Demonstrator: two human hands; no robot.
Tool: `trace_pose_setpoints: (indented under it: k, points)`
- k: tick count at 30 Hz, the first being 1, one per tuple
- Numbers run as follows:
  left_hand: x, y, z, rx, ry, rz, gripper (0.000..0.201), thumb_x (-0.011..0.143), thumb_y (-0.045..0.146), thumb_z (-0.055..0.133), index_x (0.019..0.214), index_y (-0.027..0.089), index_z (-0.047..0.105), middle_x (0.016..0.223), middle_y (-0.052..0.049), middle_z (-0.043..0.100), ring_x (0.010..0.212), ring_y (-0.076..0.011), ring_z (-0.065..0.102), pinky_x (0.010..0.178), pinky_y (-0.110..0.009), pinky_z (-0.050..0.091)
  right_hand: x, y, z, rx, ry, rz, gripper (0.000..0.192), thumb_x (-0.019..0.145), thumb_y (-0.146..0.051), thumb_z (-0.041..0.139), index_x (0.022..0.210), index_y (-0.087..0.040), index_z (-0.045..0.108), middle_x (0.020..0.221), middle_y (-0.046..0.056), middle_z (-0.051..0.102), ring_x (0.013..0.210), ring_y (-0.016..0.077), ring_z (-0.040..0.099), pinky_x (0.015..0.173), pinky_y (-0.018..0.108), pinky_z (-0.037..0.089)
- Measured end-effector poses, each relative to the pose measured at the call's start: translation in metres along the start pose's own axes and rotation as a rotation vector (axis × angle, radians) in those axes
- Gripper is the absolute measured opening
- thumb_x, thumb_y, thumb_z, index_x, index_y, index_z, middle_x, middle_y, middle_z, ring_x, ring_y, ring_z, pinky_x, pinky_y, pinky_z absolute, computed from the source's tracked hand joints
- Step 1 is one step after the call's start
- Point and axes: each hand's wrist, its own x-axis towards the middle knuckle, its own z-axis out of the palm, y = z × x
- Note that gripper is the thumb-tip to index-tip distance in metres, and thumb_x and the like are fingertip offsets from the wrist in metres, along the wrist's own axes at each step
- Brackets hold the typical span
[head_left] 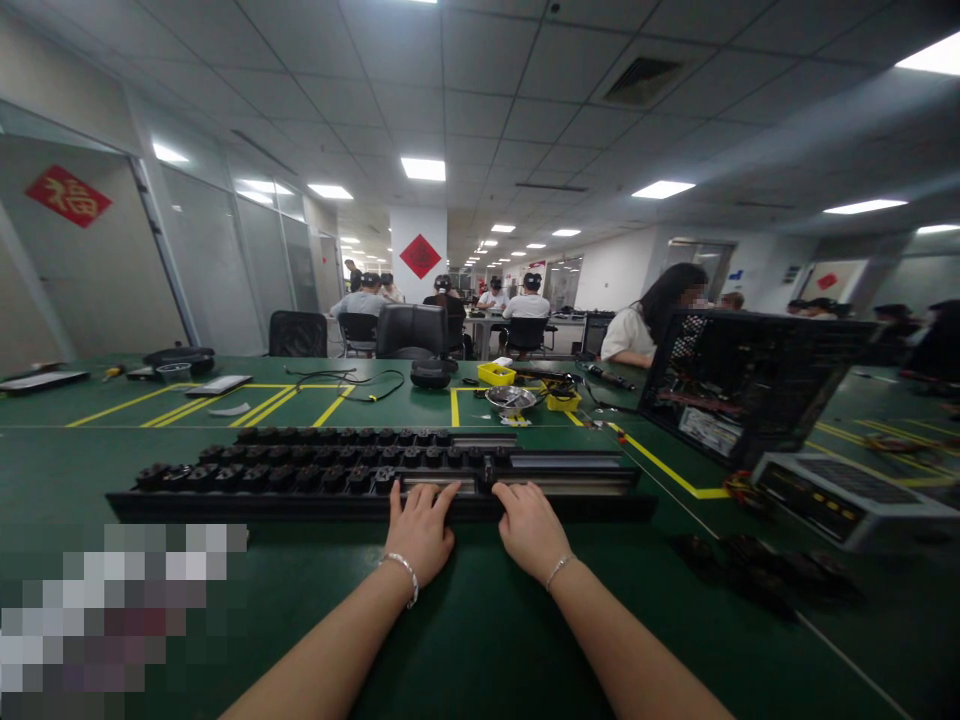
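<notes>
Under both hands' fingers (420,497) lies the black rack (375,475).

red diamond sign (67,196) on left wall: 福 | red diamond (420,256) on pillar: unreadable

A long open office stretches away under a white tiled ceiling (525,80) set with bright rectangular light panels (423,168) and an air vent (643,78). Glass partitions (225,260) line the left wall beside a door bearing a red diamond paper (67,195), and another red diamond (420,256) hangs on a white pillar (418,230) further in. Green work tables (112,460) marked with yellow tape lines (262,405) fill the front, with black office chairs (411,330) and seated people (525,300) at grey desks beyond.
</notes>
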Motion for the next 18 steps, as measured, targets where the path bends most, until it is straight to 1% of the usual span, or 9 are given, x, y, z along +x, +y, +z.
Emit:
trace_pose_setpoints:
  k: [9, 18]
  points:
    - [-0.0004, -0.0026, 0.0016, -0.024, 0.006, 0.019, 0.060, 0.070, 0.019, 0.048, 0.128, 0.032, 0.041, 0.115, -0.003, 0.055, 0.117, -0.0228, 0.041, 0.108, -0.056, 0.000, 0.0008, 0.0056, 0.0035, 0.017, 0.008, -0.015, 0.038, 0.082, -0.009, 0.037, 0.112, -0.022, 0.055, 0.100, 0.005, 0.062, 0.100, 0.0171, 0.052, 0.099, 0.032, 0.025]
    - [0.0002, -0.0034, 0.0014, -0.067, 0.011, 0.024, 0.058, 0.070, 0.018, 0.047, 0.127, 0.030, 0.042, 0.117, -0.003, 0.055, 0.119, -0.0217, 0.041, 0.108, -0.056, -0.002, 0.0003, 0.0065, 0.0015, -0.012, -0.012, -0.007, 0.036, 0.082, -0.011, 0.040, 0.112, -0.024, 0.054, 0.100, 0.004, 0.062, 0.099, 0.0165, 0.051, 0.101, 0.034, 0.023]
